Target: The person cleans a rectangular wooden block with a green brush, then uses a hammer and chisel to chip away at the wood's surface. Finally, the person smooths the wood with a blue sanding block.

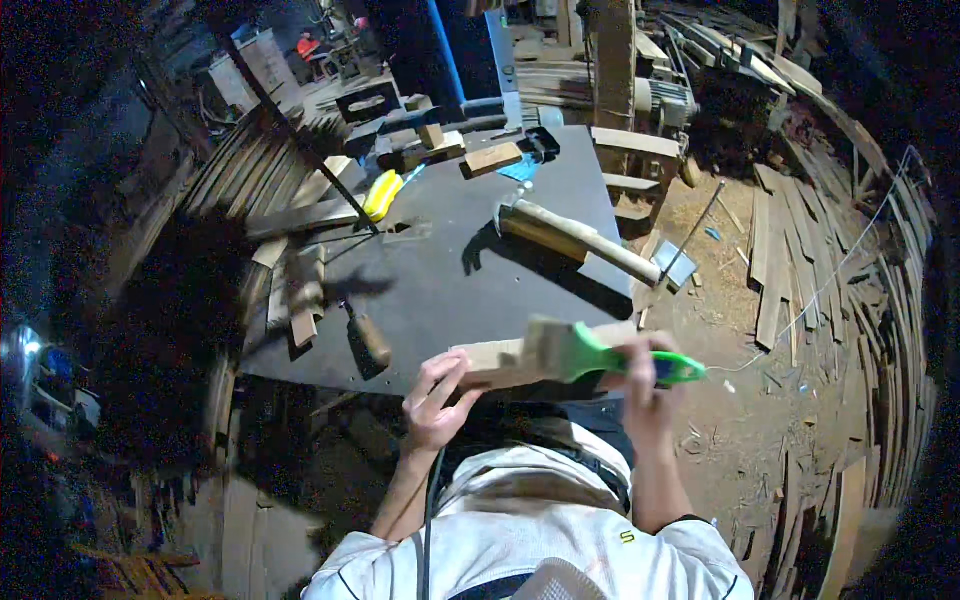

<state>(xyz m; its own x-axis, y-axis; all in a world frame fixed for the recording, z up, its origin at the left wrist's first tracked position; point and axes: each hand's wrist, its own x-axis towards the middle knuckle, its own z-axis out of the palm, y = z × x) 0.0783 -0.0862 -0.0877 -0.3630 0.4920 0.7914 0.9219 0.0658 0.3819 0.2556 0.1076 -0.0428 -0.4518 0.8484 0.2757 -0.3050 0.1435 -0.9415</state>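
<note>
My left hand (436, 397) is closed round the left end of a pale wooden block (490, 362) at the table's near edge. In my right hand (650, 375) is a paintbrush (590, 354) with a bright green handle, gripped by that handle. Its pale bristles lie over the block, pointing left; motion blur hides whether they touch it. Part of the block is behind the brush. A hammer (580, 240) with a wooden handle rests beyond the brush. Left of my left hand lies a wooden-handled tool (368, 338), its dark end pointing away from me.
On the dark table (450, 270) lie a yellow striped object (382, 194), a wood block (493, 159) and wood pieces (308, 285) at the left edge. Stacked planks (790, 260) and sawdust cover the floor to the right. A motor (668, 100) stands beyond.
</note>
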